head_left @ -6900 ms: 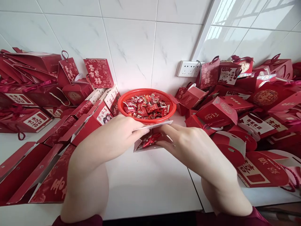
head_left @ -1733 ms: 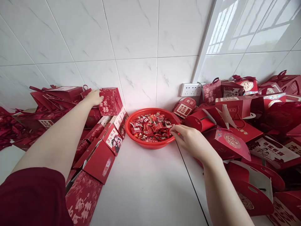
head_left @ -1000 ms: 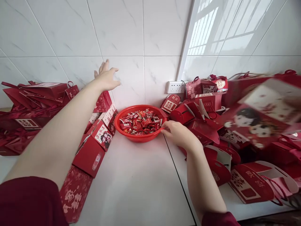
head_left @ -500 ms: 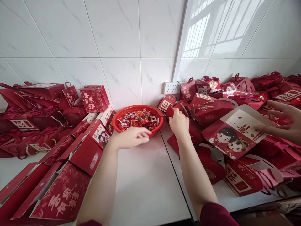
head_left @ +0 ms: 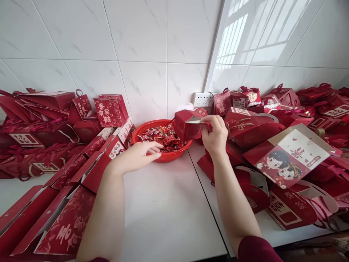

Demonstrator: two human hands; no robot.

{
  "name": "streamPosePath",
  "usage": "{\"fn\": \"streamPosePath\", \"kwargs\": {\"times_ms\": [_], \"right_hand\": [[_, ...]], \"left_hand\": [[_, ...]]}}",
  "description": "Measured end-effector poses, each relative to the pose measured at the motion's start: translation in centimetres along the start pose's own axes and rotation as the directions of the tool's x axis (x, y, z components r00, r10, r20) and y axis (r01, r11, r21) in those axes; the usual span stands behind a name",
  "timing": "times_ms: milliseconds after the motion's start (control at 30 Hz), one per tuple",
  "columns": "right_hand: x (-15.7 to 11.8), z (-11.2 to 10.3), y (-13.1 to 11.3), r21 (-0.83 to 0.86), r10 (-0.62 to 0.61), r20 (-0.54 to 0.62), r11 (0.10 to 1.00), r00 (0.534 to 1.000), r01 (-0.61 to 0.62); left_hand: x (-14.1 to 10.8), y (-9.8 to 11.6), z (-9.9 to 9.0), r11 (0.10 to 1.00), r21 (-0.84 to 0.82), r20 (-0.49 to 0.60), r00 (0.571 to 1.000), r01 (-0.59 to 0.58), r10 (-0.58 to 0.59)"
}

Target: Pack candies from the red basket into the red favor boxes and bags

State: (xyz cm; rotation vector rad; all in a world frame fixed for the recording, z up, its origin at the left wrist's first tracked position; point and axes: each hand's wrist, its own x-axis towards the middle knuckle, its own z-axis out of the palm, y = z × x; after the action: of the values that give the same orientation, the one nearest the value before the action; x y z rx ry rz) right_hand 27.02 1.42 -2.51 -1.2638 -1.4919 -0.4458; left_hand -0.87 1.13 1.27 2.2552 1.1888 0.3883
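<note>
My right hand (head_left: 216,135) now has a small red box (head_left: 184,128) pinched by its pale-edged flap (head_left: 195,120), the fingers closed on the card; half a second ago that hand was down at the edge of the heap of red boxes (head_left: 248,125) on the right. From my end the box shows over the right part of the red basket (head_left: 173,157); whether it touches the rim I cannot tell. My left hand (head_left: 139,154) has drawn back leftwards to the basket's front left, its fingers loosely apart with nothing visible in them. The box with the cartoon couple (head_left: 286,163) lies on the heap, and another person's hand that was at it has left my view. I judge that the small box is now free of its neighbours and close to the wrapped sweets (head_left: 155,135), with my left hand unoccupied beside them
</note>
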Motion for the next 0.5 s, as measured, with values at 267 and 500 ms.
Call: {"fn": "streamPosePath", "kwargs": {"times_ms": [267,500], "right_hand": [[-0.8,-2.1,-4.9,0.444,-0.33,0.358,0.883,0.873,0.152],[-2.1,0.2,-6.1,0.459,-0.428,0.628,0.878,0.65,0.134]], "left_hand": [[-1.5,-0.5,-2.0,0.993,0.102,-0.437,0.899,0.065,-0.014],[-1.7,0.3,-1.1,0.999,0.042,-0.229,0.973,0.029,-0.019]]}}
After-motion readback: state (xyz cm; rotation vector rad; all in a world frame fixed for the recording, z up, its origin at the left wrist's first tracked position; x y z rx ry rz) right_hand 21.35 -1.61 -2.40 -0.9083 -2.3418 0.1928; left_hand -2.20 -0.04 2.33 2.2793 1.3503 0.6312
